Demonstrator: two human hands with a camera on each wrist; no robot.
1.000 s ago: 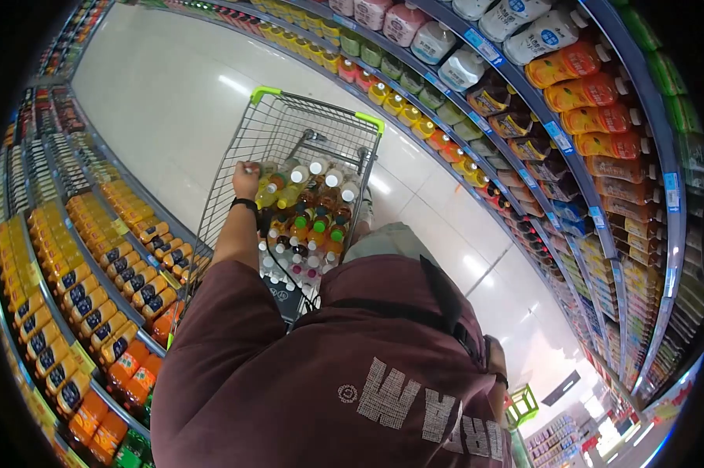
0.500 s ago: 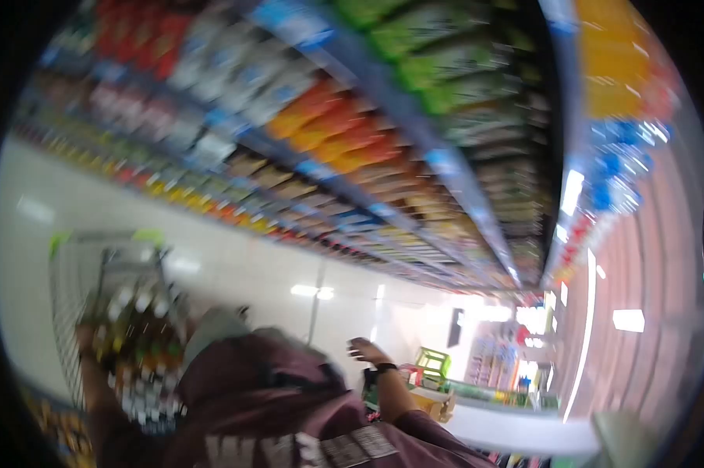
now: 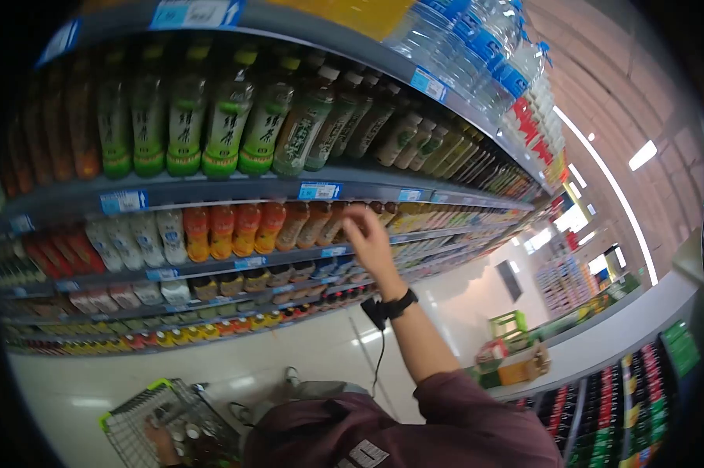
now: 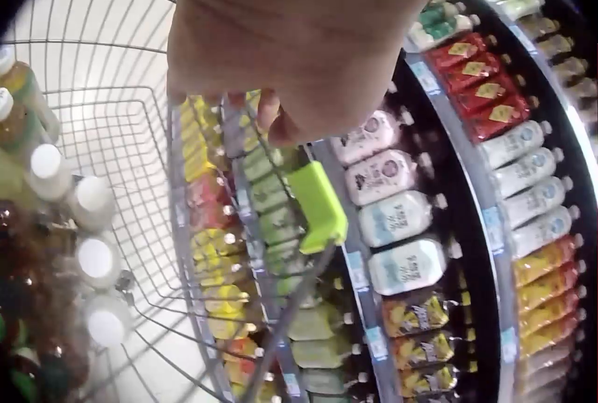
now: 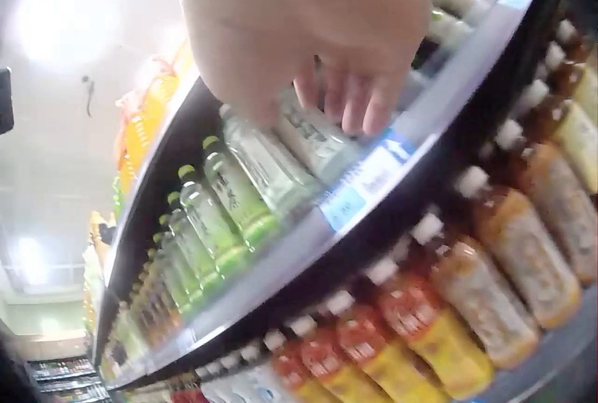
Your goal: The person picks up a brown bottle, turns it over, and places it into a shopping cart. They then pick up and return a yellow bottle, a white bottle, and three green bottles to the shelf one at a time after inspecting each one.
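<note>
My right hand point(image 3: 370, 240) is raised before the drink shelves, fingers loosely bent and holding nothing. In the right wrist view it overlaps pale-labelled bottles point(image 5: 271, 167) on the shelf, its fingertips close by a blue and white price tag point(image 5: 360, 186). Beside these stand green tea bottles point(image 3: 187, 117) with green lower labels. Low at the left, my left hand point(image 3: 162, 441) grips the side of the wire shopping cart point(image 3: 124, 425). In the left wrist view its curled fingers are at the rim, near the green corner cap point(image 4: 320, 208). Several white-capped bottles point(image 4: 96, 260) stand in the cart.
Lower shelves carry orange-red bottles point(image 3: 247, 226) and white bottles point(image 3: 145, 240). Large water jugs point(image 3: 484, 58) sit on top. A cardboard box point(image 3: 523, 366) and a green crate point(image 3: 509, 327) are behind at the right. Pale tiled floor point(image 3: 243, 366) lies between shelf and cart.
The head view has swung right, from the cart to the shelf. My right hand has risen from beside my body toward the bottles. My left hand has stayed at the cart.
</note>
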